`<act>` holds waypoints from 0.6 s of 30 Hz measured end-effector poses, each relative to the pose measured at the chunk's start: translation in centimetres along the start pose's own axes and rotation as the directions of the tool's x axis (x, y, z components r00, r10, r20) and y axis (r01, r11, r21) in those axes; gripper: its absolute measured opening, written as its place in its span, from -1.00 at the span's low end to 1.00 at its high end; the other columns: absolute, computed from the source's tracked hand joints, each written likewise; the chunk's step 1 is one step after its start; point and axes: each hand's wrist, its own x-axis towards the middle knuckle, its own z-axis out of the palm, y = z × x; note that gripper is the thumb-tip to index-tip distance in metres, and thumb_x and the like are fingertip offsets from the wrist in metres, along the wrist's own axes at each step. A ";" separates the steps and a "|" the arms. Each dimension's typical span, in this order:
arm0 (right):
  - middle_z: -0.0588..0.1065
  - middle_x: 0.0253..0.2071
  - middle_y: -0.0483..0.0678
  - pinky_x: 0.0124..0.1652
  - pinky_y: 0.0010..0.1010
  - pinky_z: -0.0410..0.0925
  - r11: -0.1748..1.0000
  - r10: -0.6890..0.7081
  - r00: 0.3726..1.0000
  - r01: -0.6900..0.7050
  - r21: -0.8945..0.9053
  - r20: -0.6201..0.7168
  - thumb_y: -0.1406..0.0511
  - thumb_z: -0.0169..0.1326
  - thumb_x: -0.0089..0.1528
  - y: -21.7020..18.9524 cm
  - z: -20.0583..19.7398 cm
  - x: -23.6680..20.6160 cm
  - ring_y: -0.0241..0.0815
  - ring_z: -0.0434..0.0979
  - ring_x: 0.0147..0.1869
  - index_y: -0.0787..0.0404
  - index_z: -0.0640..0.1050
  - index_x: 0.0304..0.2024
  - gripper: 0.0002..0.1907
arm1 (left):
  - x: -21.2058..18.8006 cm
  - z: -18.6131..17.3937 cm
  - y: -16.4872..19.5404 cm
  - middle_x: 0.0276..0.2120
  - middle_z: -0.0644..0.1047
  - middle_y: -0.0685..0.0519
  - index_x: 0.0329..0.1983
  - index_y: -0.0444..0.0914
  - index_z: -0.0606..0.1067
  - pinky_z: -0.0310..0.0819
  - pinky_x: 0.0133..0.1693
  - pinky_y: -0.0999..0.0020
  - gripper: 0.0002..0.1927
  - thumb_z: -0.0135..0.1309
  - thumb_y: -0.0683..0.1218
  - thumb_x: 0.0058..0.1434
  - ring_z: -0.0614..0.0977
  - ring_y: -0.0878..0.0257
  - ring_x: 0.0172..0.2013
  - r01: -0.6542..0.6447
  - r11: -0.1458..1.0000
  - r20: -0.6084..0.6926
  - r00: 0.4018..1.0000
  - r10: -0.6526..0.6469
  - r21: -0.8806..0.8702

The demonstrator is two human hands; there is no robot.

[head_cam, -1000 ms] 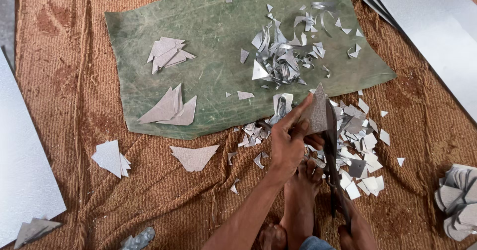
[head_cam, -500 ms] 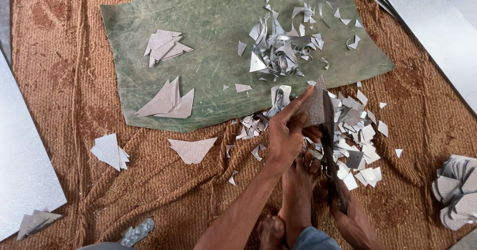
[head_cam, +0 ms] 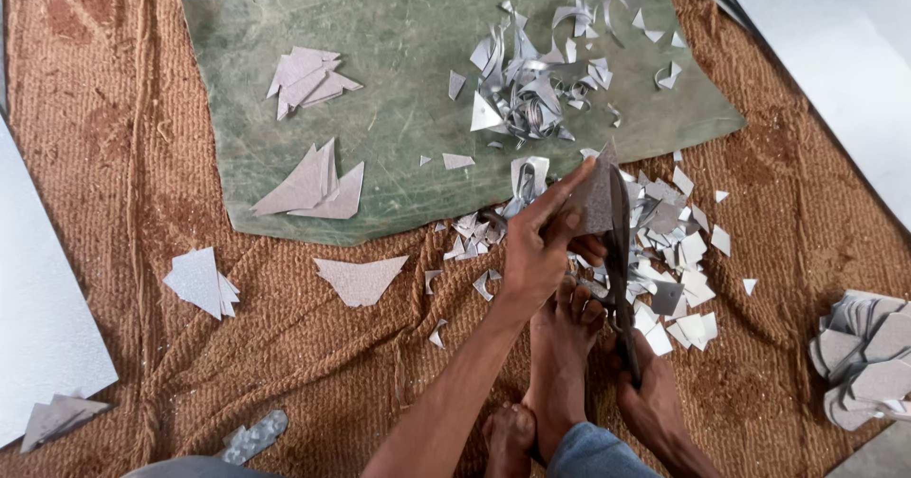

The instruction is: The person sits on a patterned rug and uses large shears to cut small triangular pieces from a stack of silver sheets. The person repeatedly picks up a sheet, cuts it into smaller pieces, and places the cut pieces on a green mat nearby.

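The left hand (head_cam: 533, 250) pinches a small grey metal piece (head_cam: 596, 198), dull and roughly triangular, held upright over the brown woven mat (head_cam: 123, 203). The right hand (head_cam: 650, 397) is closed around the handles of long dark shears (head_cam: 619, 250), whose blades meet the piece. Grey offcuts (head_cam: 678, 250) crowd the right; the green sheet (head_cam: 399, 127) lies just beyond.

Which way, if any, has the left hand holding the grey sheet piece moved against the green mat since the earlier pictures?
No clear move: the left hand holds the grey sheet piece at the same spot by the green mat near edge.
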 end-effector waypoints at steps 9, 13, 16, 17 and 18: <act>0.54 -0.27 0.07 -0.43 -0.11 0.35 0.989 -0.109 0.993 0.112 -0.092 0.039 0.52 -0.20 0.19 -0.3 -0.4 -0.8 0.00 0.45 -0.44 0.20 0.44 0.04 -0.61 | -3.5 5.2 -3.4 -0.25 0.64 -0.07 -0.21 -0.35 0.50 0.64 -0.17 0.37 -0.85 0.27 -0.26 0.26 0.67 0.22 -0.30 0.023 0.679 -0.390 0.804 -0.449 -0.733; 0.33 0.25 0.28 0.21 0.01 0.19 0.872 -0.479 0.878 0.471 0.133 0.026 0.55 -0.14 -0.02 -0.6 -1.8 -2.7 0.19 0.32 0.32 0.31 0.17 0.38 -0.16 | -1.2 6.0 -3.7 -0.39 0.60 0.01 -0.29 -0.26 0.52 0.53 -0.25 0.41 -0.94 0.16 -0.19 0.31 0.55 0.27 -0.42 0.157 0.750 -0.472 0.690 -0.549 -0.643; 0.28 0.37 0.24 0.36 -0.01 0.12 0.941 -0.339 0.938 0.337 0.043 0.071 0.53 -0.14 -0.04 -0.9 -2.5 -3.4 0.18 0.23 0.48 0.24 0.12 0.43 -0.09 | 3.1 3.3 -2.3 -0.45 0.60 -0.05 -0.40 -0.29 0.41 0.63 -0.27 0.37 -0.82 0.07 -0.18 0.34 0.59 0.23 -0.45 0.353 0.916 -0.502 0.767 -0.400 -0.190; 0.31 0.36 0.22 0.37 -0.01 0.14 0.955 -0.295 0.952 0.295 0.021 0.085 0.53 -0.13 -0.06 -1.0 -2.5 -3.3 0.17 0.28 0.47 0.23 0.13 0.43 -0.07 | 4.1 2.1 -1.9 -0.43 0.57 -0.04 -0.38 -0.29 0.44 0.59 -0.35 0.28 -0.86 0.07 -0.21 0.33 0.56 0.21 -0.45 0.363 0.926 -0.440 0.851 -0.286 0.101; 0.35 0.36 0.20 0.37 -0.01 0.17 0.966 -0.257 0.961 0.258 0.001 0.097 0.53 -0.12 -0.08 -1.2 -2.4 -3.1 0.16 0.33 0.45 0.22 0.14 0.43 -0.06 | 4.8 0.8 -1.4 -0.40 0.55 -0.03 -0.36 -0.30 0.47 0.55 -0.42 0.20 -0.89 0.06 -0.23 0.32 0.53 0.19 -0.44 0.315 0.867 -0.339 0.923 -0.184 0.387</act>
